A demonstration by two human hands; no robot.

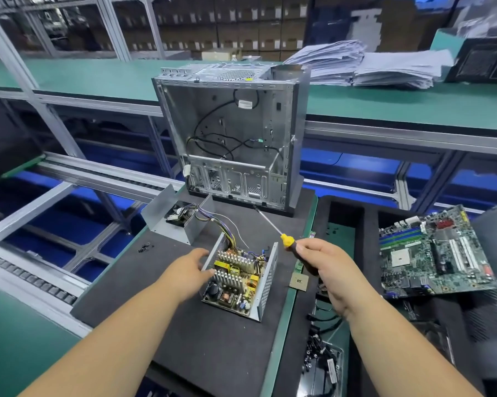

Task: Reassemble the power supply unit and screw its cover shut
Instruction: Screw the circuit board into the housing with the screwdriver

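PSU base (238, 279) lies uncovered, cover (171, 214) just behind it, unscrewed; left hand (188, 269) relaxed at base wall, right hand (324, 263) grasps screwdriver (287, 240).

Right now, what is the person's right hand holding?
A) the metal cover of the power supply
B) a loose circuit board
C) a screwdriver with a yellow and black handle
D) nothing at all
C: the right hand grips the screwdriver by its handle, the shaft pointing away toward the computer case, while the left hand touches the open power supply unit.
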